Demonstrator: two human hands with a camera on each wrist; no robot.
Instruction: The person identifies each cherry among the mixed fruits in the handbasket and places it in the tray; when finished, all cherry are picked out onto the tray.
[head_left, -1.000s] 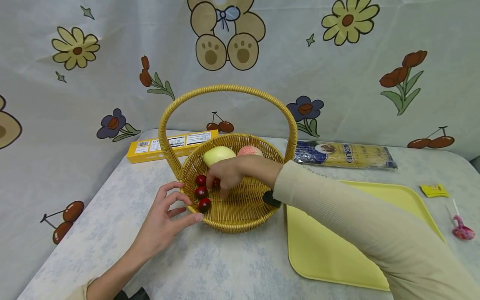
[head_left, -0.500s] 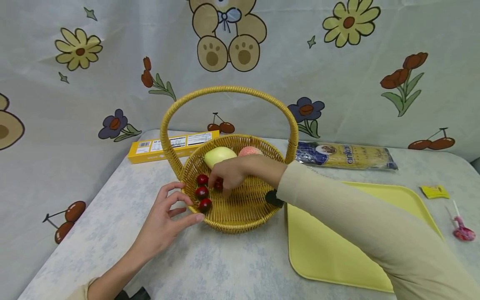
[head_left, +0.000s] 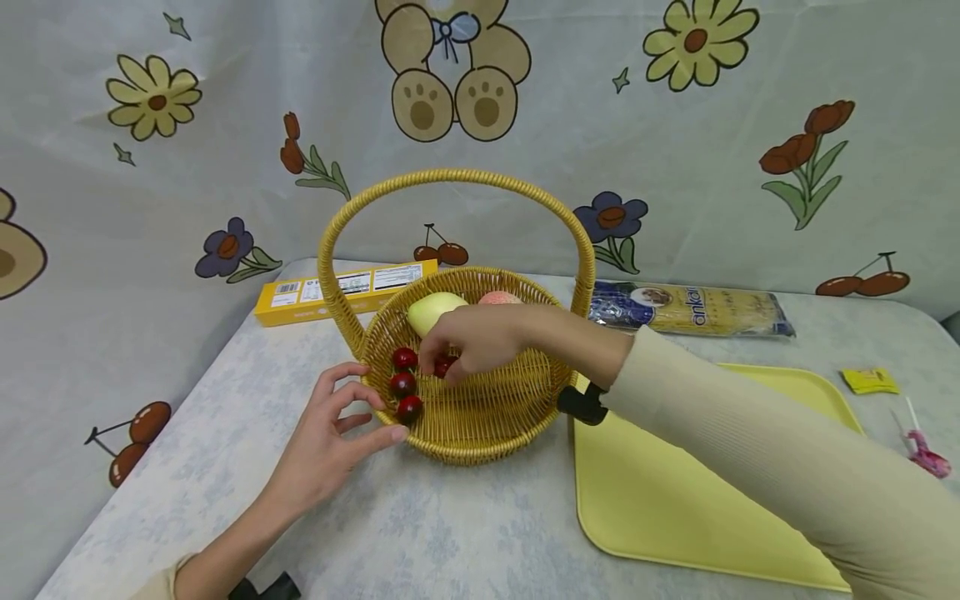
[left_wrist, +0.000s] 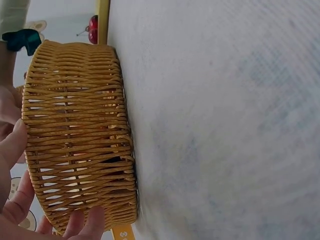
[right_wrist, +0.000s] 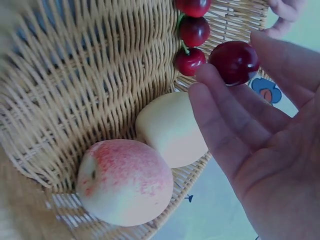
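Note:
A wicker basket (head_left: 471,455) with a tall arched handle stands on the table. My left hand (head_left: 324,450) holds its left rim, thumb at the front and fingers along the side; the left wrist view has these fingers against the woven wall (left_wrist: 75,135). Inside the basket my right hand (head_left: 483,337) pinches a dark red cherry (right_wrist: 234,63) between thumb and fingers. To the left of it, three more cherries (head_left: 403,384) lie in a row along the wall. Behind are a pale yellow-green fruit (right_wrist: 172,129) and a pink-speckled peach (right_wrist: 125,182), partly hidden by my right hand in the head view.
A yellow box (head_left: 300,310) lies behind the basket on the left. A noodle packet (head_left: 693,310) lies at the back right. Under my right forearm is a yellow tray (head_left: 645,492). A small yellow wrapped packet (head_left: 870,381) and a lollipop (head_left: 928,458) are at the far right.
My right hand has shifted slightly up and to the right with the pinched cherry, and its forearm has swung right. My left hand stays at the basket rim.

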